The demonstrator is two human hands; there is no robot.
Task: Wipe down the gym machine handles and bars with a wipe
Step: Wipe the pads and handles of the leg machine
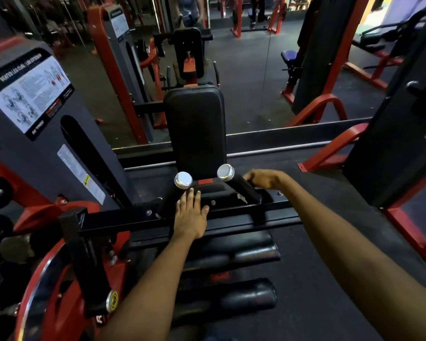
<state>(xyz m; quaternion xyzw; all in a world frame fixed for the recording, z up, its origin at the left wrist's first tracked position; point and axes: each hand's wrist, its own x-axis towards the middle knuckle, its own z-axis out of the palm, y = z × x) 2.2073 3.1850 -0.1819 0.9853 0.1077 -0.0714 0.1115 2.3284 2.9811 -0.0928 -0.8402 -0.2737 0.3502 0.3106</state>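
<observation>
Black foam-look grips on both handles, chrome end caps. Left handle (pixel 175 195), right handle (pixel 241 184), both angled up off the black crossbar (pixel 231 215) of the leg machine, just in front of the back pad (pixel 196 129).

Left hand (pixel 191 215): flat, fingers straight and spread, palm down on the crossbar, fingertips touching the side of the left handle. Holding nothing.

Right hand (pixel 263 179): fingers curled down at the far side of the right handle, touching or nearly touching it. Can't tell whether it's gripping the handle or has something bunched under the fingers.

Wipe: not visible anywhere. If it's present it's hidden under one of the hands, likelier the right. Small pale scrap (pixel 242 199) on the bar near the right handle base; too small to identify.

Handling, my read:
- Handles and crossbar are fixed steel, rigid, won't shift under pressure. Can press hard.
- Grip sleeves likely slightly soft and grabby, so a wipe will drag; wrap it round and twist rather than slide.
- Chrome caps slick, quick pass.
- Wipe itself: light, limp, needs bunching in the palm or it'll fold up.

Containers: none in view, no wipe tub or bin.
</observation>
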